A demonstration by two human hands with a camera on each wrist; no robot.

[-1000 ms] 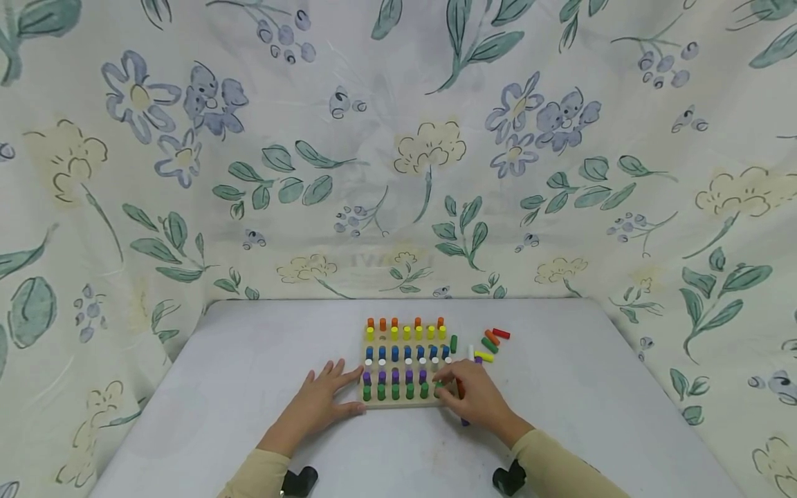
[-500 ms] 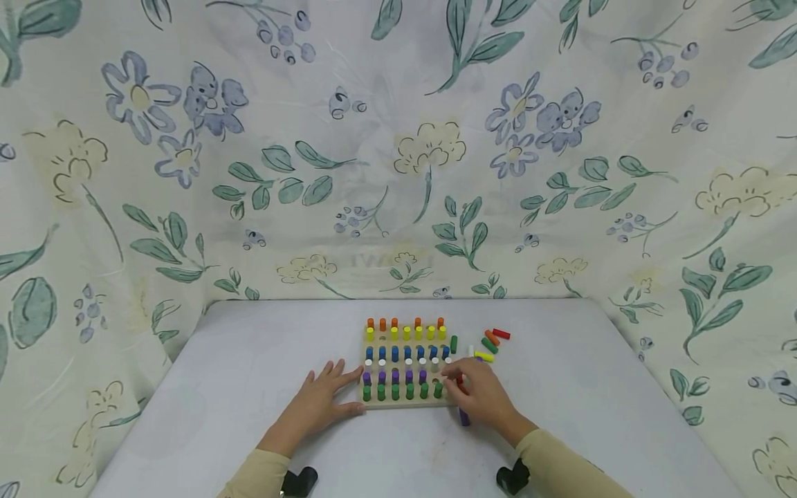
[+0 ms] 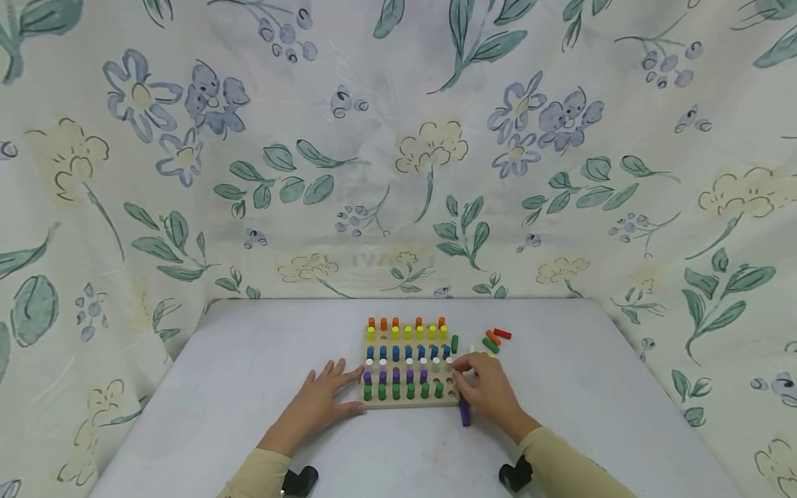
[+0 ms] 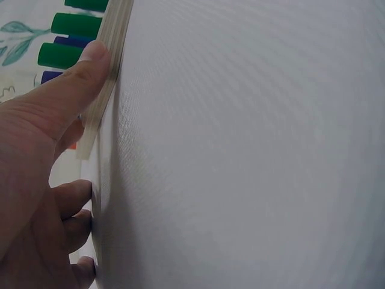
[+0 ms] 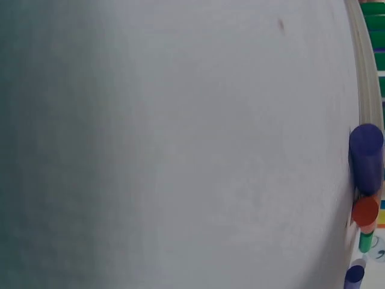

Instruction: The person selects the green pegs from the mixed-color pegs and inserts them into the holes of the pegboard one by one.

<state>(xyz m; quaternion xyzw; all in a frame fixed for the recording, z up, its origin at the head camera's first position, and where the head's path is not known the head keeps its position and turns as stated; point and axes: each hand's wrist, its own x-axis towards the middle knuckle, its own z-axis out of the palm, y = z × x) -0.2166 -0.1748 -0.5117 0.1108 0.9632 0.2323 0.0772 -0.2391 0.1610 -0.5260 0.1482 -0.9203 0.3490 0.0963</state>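
A wooden pegboard (image 3: 405, 404) lies on the table with rows of orange, yellow, blue, white, purple and green pegs standing in it. My left hand (image 3: 320, 398) rests at its left side, fingers spread, thumb and index finger against the edge. In the left wrist view the thumb (image 4: 90, 63) presses the board's side near the green pegs (image 4: 63, 55). My right hand (image 3: 488, 391) is at the right edge, thumb and index finger close together beside the last white peg (image 3: 449, 364); I cannot tell whether they pinch anything. A purple peg (image 3: 465, 413) lies below that hand.
Loose pegs lie right of the board: a green peg (image 3: 454, 344) close to it, and a red peg (image 3: 502, 333), an orange peg (image 3: 493, 337) and another green peg (image 3: 490, 345) farther off. The right wrist view shows an orange-red peg (image 5: 366, 211) by the purple one.
My right hand has moved right and slightly up from the front green peg to the right edge, uncovering holes in the purple and green rows. My left hand stays in place.
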